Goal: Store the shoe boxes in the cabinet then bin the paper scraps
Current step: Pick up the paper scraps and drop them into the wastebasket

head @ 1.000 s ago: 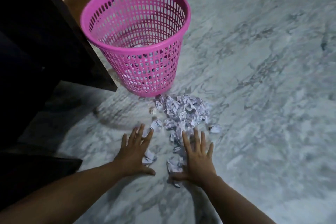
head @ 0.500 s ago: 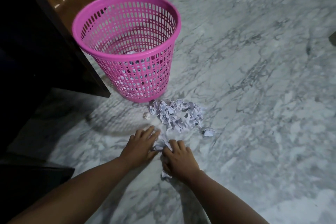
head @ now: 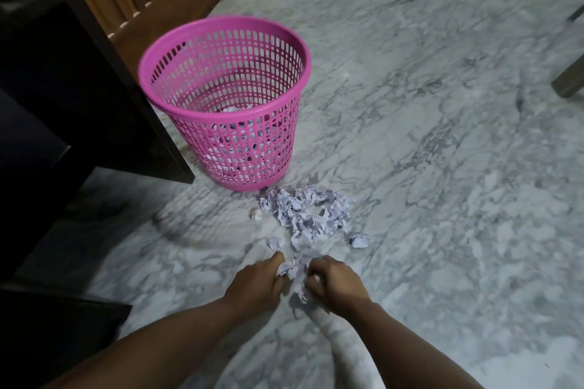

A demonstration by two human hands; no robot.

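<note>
From the head view, my left hand (head: 257, 283) and my right hand (head: 336, 283) sit side by side just above the grey-veined marble floor (head: 442, 167), toward six o'clock in the picture. The fingers of both are curled in and clamped on one small bunch of crumpled pale lilac paper scraps (head: 294, 275), which shows in the gap between my two fists. I hold it from both sides because loose scraps slip out of a single grip; pressed between two hands, the bunch keeps together for carrying.

At twelve o'clock from my hands, a little apart from them, lies the main heap of crumpled paper scraps (head: 308, 213), with a few strays around it: one at two o'clock of my hands, one just above my left knuckles, one small ball at the heap's nine o'clock edge. The heap sits right at the foot of the round pink plastic mesh waste basket (head: 177, 68), so each load has only a short way to go.

The basket stands upright at eleven o'clock from my hands, beside the dark wooden cabinet side (head: 94, 73). Paper shows through its mesh near the bottom, so I judge some binning is done. No shoe boxes are in sight. I judge that lifting this bunch over the rim comes next; bits may drop on the way.
</note>
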